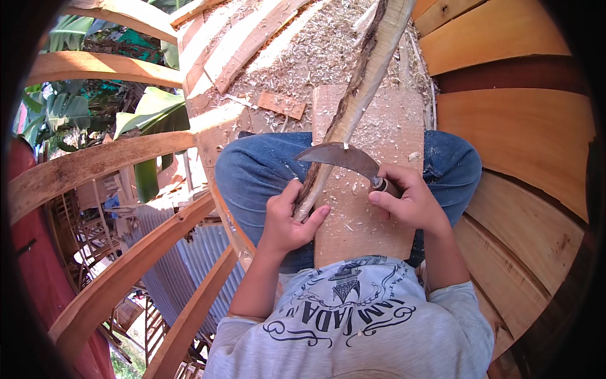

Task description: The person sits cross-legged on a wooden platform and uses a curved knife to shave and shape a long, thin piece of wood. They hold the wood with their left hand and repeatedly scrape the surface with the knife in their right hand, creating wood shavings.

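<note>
A long strip of wood (364, 82) with rough dark bark along one edge slants from my lap up past the top of the view. Its near end is gripped by my left hand (291, 218), thumb and fingers closed around it. My right hand (407, 197) is wrapped round the short handle of a sickle (344, 158), whose curved blade lies across the strip just beyond my left hand. Small pale chips sit on the strip beside the blade. Under both hands a flat board (369, 230) rests between my legs, sprinkled with shavings.
Wood shavings (309, 50) cover the planked floor ahead, where a small offcut (281, 105) lies. To the left, curved wooden ribs (101, 170) leave gaps above a drop, with corrugated sheets (183, 265) below. Overlapping planks (517, 126) form a wall on the right.
</note>
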A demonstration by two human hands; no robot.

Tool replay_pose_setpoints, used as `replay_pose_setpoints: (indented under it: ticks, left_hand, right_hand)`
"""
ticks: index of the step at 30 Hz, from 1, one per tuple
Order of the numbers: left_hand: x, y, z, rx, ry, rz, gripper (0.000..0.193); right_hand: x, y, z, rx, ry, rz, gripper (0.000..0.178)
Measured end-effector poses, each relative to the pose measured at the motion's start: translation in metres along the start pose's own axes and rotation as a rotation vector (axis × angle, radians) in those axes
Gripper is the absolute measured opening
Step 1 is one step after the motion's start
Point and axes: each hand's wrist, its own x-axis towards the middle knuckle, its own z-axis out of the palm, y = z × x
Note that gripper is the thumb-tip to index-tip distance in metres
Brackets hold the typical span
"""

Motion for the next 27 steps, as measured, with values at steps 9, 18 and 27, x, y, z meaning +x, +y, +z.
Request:
replay_pose_setpoints:
  ticks: [9,18,27]
  left_hand:
    - [0.001,-0.001,-0.002,0.001,-0.006,0.009,0.030]
    - [0.000,-0.004,0.002,0.000,0.000,0.012,0.031]
    - [-0.003,-0.005,0.000,-0.029,-0.023,-0.069,0.031]
  right_hand:
    - [0.002,0.007,0.003,-0.266,0.163,-0.378,0.022]
    - [-0.011,0.011,0.000,-0.234,0.078,-0.247,0.026]
    - [-0.010,0.010,0.002,-0.044,0.170,-0.115,0.025]
